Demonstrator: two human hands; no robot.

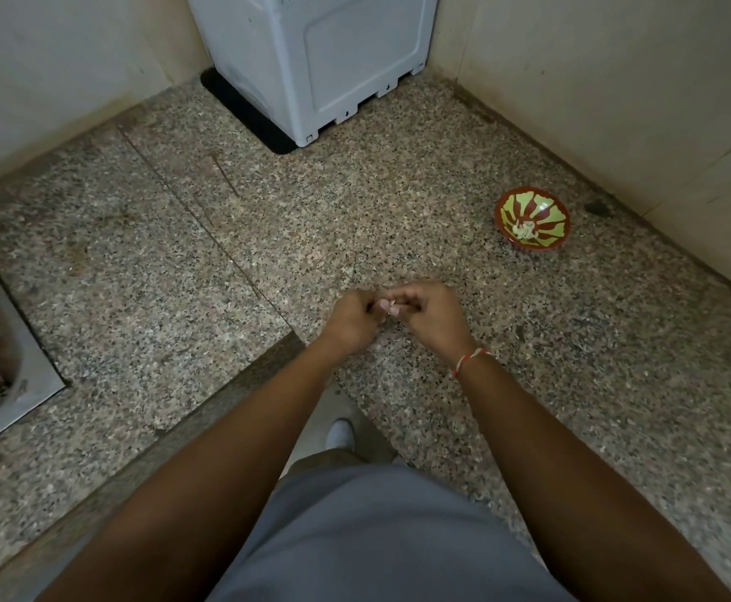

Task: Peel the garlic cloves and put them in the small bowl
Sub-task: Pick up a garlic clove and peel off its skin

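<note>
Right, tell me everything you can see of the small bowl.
The small bowl is round and shallow, with a red-brown rim and outside and a light green inside crossed by red-brown stripes that fan out from the bottom. It looks glazed, with a small shine on the inner wall. It stands upright on the speckled stone counter, near the wall on the right, well beyond both hands. A small pale heap, probably peeled garlic, lies at its bottom. Nothing else touches it.
</note>
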